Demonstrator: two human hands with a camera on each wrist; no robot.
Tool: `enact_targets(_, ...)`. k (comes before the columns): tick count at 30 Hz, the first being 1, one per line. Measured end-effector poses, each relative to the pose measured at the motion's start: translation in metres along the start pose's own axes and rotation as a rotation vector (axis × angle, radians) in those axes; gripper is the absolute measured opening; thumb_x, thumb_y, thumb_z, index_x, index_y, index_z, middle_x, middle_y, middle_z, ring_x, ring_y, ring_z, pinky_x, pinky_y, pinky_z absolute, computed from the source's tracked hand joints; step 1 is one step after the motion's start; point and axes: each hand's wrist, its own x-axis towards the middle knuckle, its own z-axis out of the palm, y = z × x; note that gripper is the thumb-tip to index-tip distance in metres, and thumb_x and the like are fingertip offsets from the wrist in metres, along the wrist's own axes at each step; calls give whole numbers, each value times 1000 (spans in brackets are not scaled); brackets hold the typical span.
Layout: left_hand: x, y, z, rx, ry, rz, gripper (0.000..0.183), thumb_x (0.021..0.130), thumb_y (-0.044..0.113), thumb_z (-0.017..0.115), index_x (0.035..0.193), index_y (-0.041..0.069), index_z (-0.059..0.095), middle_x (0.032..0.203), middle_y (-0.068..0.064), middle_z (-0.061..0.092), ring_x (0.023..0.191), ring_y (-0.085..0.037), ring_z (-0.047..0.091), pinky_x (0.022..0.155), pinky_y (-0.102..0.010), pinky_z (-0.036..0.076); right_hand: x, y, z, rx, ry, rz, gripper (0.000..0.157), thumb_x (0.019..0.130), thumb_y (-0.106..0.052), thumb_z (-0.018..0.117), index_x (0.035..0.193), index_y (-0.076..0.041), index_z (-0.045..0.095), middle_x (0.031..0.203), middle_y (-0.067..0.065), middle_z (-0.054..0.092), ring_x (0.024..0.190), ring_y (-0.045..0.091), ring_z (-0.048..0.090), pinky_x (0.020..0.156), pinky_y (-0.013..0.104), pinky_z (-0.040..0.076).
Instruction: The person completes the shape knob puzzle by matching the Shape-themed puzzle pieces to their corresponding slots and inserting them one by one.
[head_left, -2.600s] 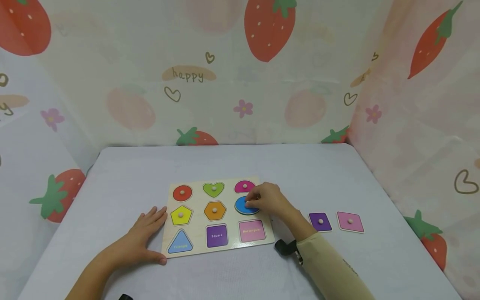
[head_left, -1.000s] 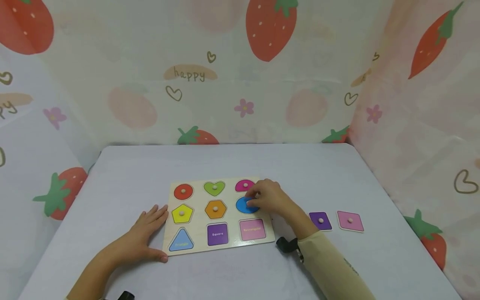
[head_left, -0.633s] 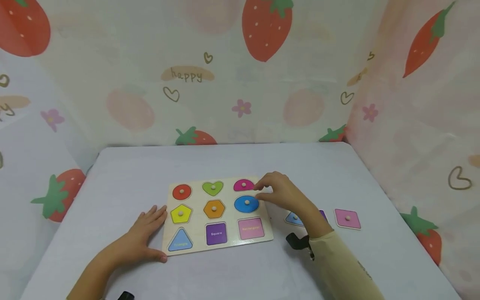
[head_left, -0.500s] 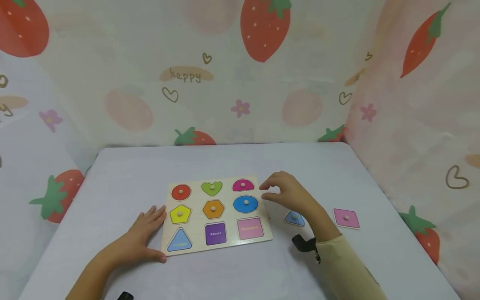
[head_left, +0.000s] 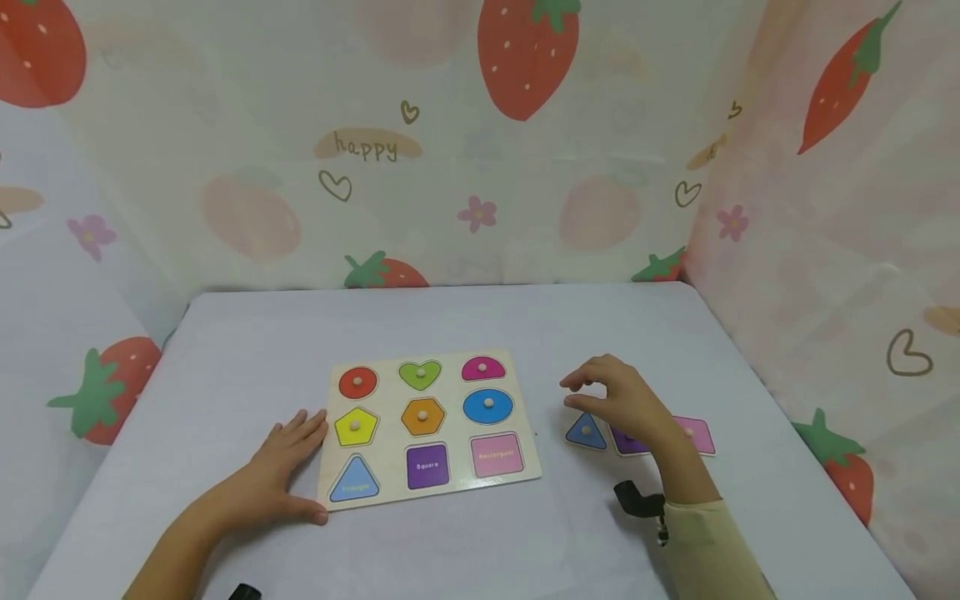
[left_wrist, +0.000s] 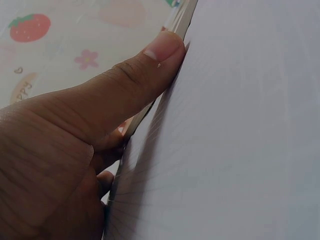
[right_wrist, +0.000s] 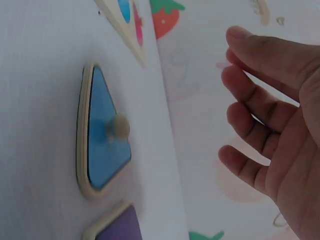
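Observation:
A wooden shape puzzle board (head_left: 390, 454) lies on the white table. My left hand (head_left: 266, 471) rests along its left edge, fingers spread; the thumb (left_wrist: 167, 47) touches the edge in the left wrist view. Knobbed pieces sit in the board's upper two rows, among them the blue oval (head_left: 487, 406). The bottom row shows bare triangle, square and rectangle spaces. My right hand (head_left: 630, 408) hovers right of the board, fingers loosely bent and holding nothing. Just below its fingertips lies a blue triangle piece (head_left: 584, 432), knob (right_wrist: 120, 127) up.
A purple square piece (head_left: 624, 442), partly hidden by the right hand, and a pink rectangle piece (head_left: 701, 435) lie right of the triangle. The table (head_left: 450, 550) is bounded by strawberry-patterned curtains (head_left: 480, 167) at the back and sides.
My right hand has let go of the blue oval, which now lies in its place on the board, and has moved right to above the triangle piece. The left hand stays at the board's edge.

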Motion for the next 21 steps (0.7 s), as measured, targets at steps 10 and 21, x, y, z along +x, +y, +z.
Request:
enact_targets(10, 0, -1, -3, -2, -8, -10, 134, 58, 67, 89, 161, 5, 29, 172, -11, 19, 158, -40, 2, 127, -58, -5, -13, 31, -5, 37, -22, 65, 23, 90, -25, 81, 112, -16, 78, 103, -7, 69, 105, 21, 61, 91, 45, 53)
enact_targets(21, 2, -2, 0, -16, -6, 27, 131, 60, 64, 89, 160, 3, 31, 171, -14, 21, 157, -43, 4, 127, -59, -4, -21, 44, -2, 89, -141, 193, 23, 89, -25, 81, 110, -19, 78, 104, -4, 69, 103, 20, 58, 92, 41, 50)
